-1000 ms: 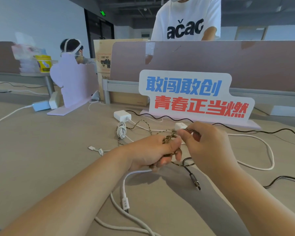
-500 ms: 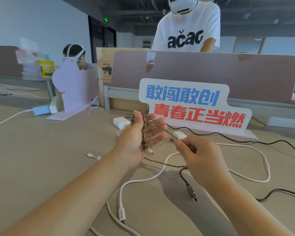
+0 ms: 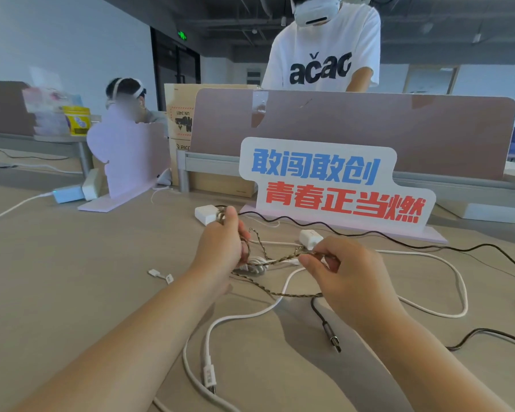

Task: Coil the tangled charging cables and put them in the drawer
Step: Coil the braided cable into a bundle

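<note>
Left hand (image 3: 220, 251) grips braided cable (image 3: 283, 258) loops; right hand (image 3: 339, 272) pinches its strand, in front of the sign (image 3: 333, 182).

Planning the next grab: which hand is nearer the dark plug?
Right. The right hand, pinching the braided cable, is just beyond the plug; the left hand, gripping that cable, is farther left.

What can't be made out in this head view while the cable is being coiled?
1. The drawer: nowhere in the head view, so it lies outside the frame.
2. How the braided cable sits in the left hand: hidden by the back of that hand, so the turns cannot be counted.
3. Where the right hand pinches it: covered by its curled fingers.
4. The white cables: one strand is cut off by the bottom edge.
</note>
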Motion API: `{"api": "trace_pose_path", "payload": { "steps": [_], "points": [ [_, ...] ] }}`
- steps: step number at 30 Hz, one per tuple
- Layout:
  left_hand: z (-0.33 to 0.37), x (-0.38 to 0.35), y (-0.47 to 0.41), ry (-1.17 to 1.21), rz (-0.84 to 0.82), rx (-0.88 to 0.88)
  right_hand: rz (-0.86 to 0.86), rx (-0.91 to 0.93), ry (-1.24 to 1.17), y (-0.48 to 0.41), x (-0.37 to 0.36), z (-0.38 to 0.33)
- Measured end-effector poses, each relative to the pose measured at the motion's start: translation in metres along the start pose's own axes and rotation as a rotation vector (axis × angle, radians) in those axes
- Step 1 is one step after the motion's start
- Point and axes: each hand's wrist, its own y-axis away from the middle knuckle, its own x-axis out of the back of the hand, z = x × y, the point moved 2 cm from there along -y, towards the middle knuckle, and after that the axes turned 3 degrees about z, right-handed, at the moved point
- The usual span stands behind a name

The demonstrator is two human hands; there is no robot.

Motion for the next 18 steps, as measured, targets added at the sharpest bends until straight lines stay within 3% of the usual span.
{"api": "trace_pose_path", "payload": {
  "steps": [2, 4, 9, 13, 18],
  "points": [
    [-0.003, -0.003, 0.003, -0.301, -0.091, -0.133, 0.050, 0.092, 0.006, 0.001, -0.002, -0.003],
    [-0.009, -0.009, 0.008, -0.432, -0.239, -0.144, 0.087, 0.135, 0.011, 0.002, -0.002, -0.005],
    [-0.014, -0.020, 0.026, -0.298, -0.622, 0.010, 0.117, 0.078, 0.030, -0.001, 0.002, -0.005],
    [-0.008, -0.019, 0.033, -0.135, -0.800, 0.190, 0.087, -0.006, 0.025, -0.001, 0.001, -0.002],
    [-0.006, -0.014, 0.035, -0.234, -1.037, 0.066, 0.057, -0.014, 0.020, 0.001, 0.002, -0.008]
  ]
}}
